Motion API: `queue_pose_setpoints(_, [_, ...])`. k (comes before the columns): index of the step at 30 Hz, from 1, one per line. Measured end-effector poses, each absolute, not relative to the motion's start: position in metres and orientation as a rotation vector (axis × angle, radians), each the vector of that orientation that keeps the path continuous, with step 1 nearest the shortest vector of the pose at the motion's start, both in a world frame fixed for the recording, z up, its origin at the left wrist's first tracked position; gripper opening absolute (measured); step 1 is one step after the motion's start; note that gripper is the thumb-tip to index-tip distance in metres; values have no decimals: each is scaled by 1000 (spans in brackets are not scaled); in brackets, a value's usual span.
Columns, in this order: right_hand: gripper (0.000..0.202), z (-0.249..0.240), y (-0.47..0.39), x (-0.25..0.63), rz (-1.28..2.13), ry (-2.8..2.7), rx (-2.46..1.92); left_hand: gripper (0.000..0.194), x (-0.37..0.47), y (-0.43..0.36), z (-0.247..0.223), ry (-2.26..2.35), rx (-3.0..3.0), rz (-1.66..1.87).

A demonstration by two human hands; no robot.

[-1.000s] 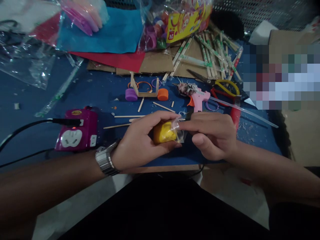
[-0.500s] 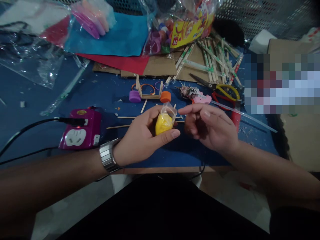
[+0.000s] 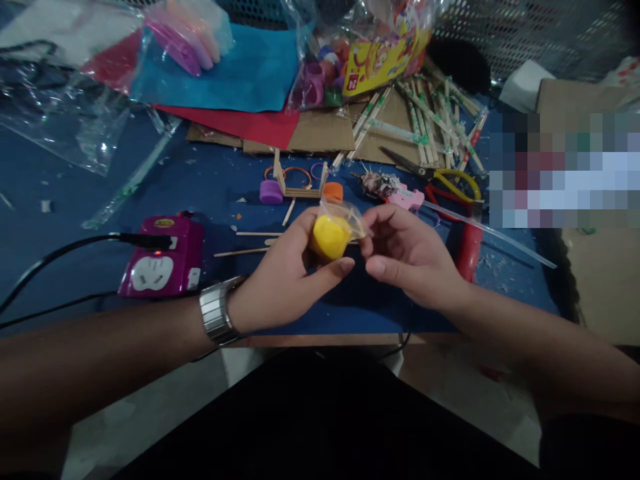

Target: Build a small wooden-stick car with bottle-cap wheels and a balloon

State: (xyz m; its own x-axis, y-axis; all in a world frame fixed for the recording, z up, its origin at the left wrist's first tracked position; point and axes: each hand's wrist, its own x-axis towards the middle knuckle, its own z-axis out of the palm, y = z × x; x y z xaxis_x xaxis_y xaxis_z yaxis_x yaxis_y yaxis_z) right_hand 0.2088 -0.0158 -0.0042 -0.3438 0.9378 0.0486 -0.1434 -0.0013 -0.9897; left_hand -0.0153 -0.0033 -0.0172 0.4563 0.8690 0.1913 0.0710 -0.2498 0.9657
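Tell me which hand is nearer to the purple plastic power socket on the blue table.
Left. The left hand is just right of the purple plastic power socket, wrist beside it. The right hand is farther right, beyond the yellow lump in clear wrap.

A purple socket (image 3: 161,267) is sitting at the left with a black cord (image 3: 60,250) plugged in. Behind lie a stick frame (image 3: 300,183), glue gun (image 3: 400,195), scissors (image 3: 440,179) — chopsticks (image 3: 425,120) are piling beyond, near blue felt (image 3: 235,73).

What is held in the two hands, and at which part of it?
The left hand cups a yellow lump from below in its clear plastic wrap. The right hand pinches the wrap's loose edge.
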Motion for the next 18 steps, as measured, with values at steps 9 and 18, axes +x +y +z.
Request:
queue_pose_setpoints(9, [46,-4,-18,206,1358,-1363,-970,27,-18,-3,-9,741,1810,889])
queue_pose_setpoints(18, [22,1,-21,209,1220,-1390,-1025,19,-16,-3,-11,817,1639,1042])
